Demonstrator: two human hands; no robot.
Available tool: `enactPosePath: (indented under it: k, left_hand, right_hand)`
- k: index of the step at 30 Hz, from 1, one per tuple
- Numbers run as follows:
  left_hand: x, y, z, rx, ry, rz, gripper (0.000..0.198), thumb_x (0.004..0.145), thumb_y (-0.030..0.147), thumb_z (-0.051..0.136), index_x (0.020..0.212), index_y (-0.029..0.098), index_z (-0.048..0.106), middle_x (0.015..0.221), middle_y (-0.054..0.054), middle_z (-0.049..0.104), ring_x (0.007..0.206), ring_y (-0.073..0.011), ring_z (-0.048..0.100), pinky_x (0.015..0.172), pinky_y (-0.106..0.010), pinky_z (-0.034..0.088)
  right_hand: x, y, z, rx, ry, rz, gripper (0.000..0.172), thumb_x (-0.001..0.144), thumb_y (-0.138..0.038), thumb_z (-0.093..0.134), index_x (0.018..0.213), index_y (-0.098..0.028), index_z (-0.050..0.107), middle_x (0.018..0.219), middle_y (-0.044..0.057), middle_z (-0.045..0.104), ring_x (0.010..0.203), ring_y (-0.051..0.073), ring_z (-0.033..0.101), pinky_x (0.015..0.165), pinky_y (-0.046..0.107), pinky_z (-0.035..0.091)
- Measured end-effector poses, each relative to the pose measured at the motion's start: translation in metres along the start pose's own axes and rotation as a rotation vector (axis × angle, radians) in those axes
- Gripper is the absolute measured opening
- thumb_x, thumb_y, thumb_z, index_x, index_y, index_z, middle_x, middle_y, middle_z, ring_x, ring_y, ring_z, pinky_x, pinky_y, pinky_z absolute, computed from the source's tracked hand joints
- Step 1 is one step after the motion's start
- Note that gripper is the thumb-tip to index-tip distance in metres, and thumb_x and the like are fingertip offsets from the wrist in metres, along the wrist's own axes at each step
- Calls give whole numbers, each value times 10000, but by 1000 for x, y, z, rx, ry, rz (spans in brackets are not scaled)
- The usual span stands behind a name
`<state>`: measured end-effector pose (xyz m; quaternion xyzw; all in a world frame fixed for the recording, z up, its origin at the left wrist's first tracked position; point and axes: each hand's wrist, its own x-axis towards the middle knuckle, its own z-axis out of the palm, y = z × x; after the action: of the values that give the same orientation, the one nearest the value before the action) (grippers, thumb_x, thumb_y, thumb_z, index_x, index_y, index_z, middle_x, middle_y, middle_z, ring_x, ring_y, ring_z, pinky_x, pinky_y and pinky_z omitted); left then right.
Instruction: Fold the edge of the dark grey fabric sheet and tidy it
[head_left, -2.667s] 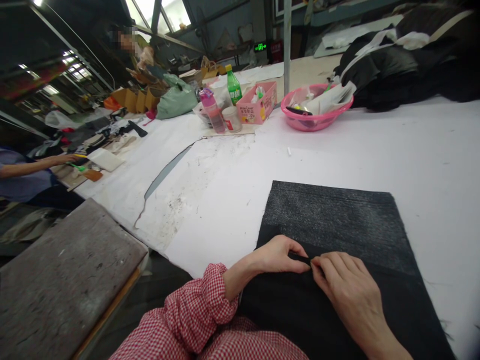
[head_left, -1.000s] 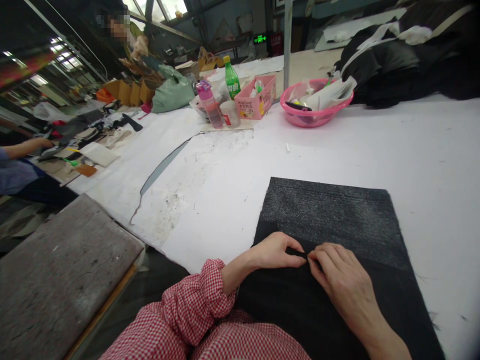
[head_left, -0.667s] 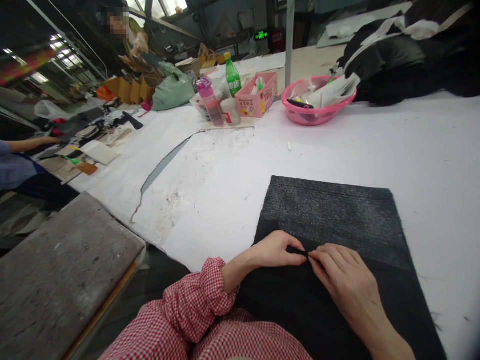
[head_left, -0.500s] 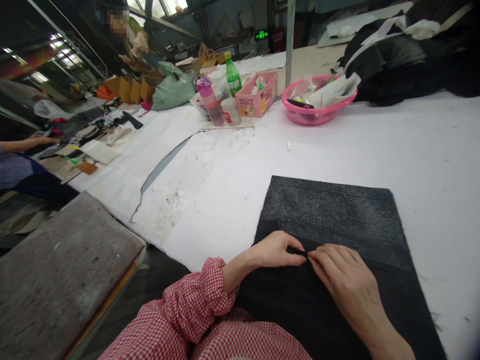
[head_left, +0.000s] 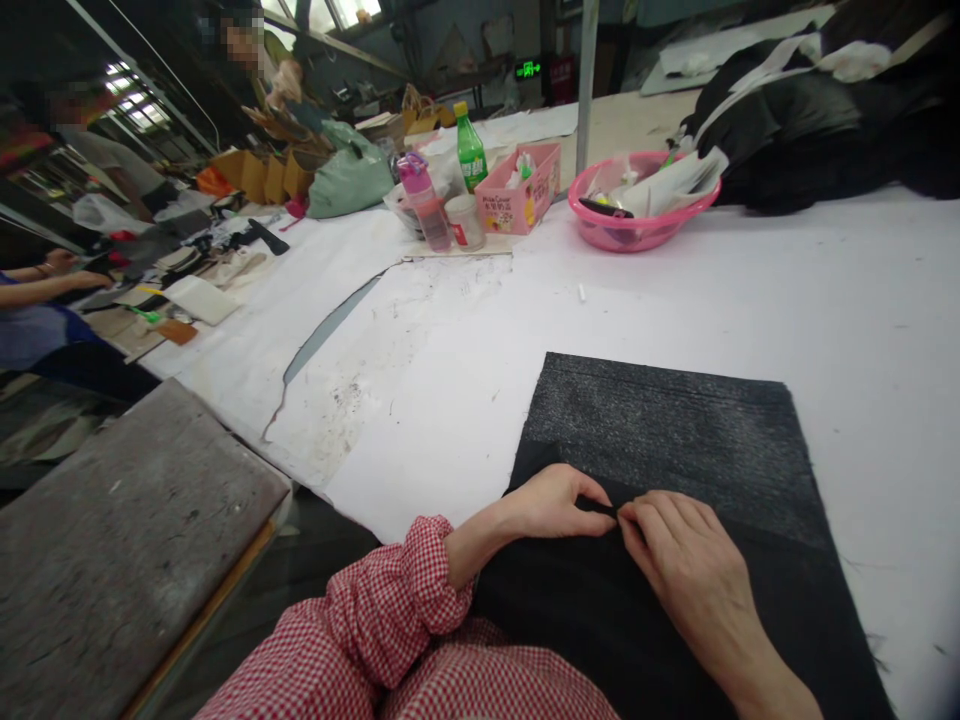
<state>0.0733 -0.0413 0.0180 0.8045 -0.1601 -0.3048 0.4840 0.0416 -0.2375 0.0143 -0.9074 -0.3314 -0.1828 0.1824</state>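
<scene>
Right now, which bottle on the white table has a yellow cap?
The green plastic bottle beside the pink rectangular box; the translucent pink bottle has a pink lid.

The black cloth [head_left: 585,610] lies flat beneath the hands — its speckled grey part [head_left: 675,420] spreads beyond them. A small fold [head_left: 602,508] sits pinched between left hand [head_left: 551,505] and right hand [head_left: 694,570].

The black cloth [head_left: 675,440] is matt. Its far half looks rough and has grey specks, and its near half looks smoother and darker. Under the black cloth lies white paper [head_left: 750,300], matt and smooth, with grey smudges to the left. Far behind the black cloth, the pink basin [head_left: 637,232] and the green bottle [head_left: 470,160] are shiny plastic. Left of the black cloth, the grey board [head_left: 112,540] looks rough and dull. The checked sleeve [head_left: 390,620] beside the black cloth is soft cloth.
</scene>
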Motion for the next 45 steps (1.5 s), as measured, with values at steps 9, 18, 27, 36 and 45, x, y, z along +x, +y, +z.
enactPosePath:
  k: [9, 18, 27, 36, 45]
  left_hand:
    - [2, -2, 2, 42, 31, 0, 246, 814, 307, 644, 976, 155, 749, 801, 8, 706, 755, -131, 610, 672, -186, 415]
    - [2, 0, 2, 94, 13, -15, 248, 800, 317, 654, 971, 165, 750, 779, 4, 705, 715, -128, 602, 635, -188, 406]
    - [1, -1, 2, -37, 34, -22, 210, 792, 286, 639, 906, 151, 753, 701, 28, 651, 667, -98, 556, 606, -171, 373]
    - [-1, -2, 1, -20, 29, -13, 223, 803, 313, 629, 908, 159, 750, 729, 27, 668, 684, -102, 562, 608, -175, 372]
    - [1, -5, 3, 31, 21, 5, 241, 806, 325, 638, 944, 161, 748, 791, 23, 699, 742, -122, 605, 658, -177, 406]
  right_hand:
    - [-5, -1, 3, 28, 33, 51, 70, 933, -169, 556, 863, -162, 562, 834, 54, 579, 838, 217, 554, 799, 384, 436]
    - [-7, 4, 2, 55, 173, 148, 63, 904, -151, 606, 899, -161, 544, 868, 55, 607, 846, 208, 585, 782, 362, 452]
    - [-19, 6, 6, 113, 121, 98, 125, 937, -213, 591, 1051, -161, 599, 1002, 69, 642, 980, 223, 598, 903, 390, 456]
    - [-13, 5, 6, 95, 71, 39, 57, 937, -172, 584, 983, -158, 615, 979, 58, 639, 965, 225, 587, 896, 406, 449]
    - [-13, 7, 10, 101, -3, 18, 48, 959, -173, 535, 973, -153, 576, 996, 68, 606, 971, 223, 567, 861, 383, 454]
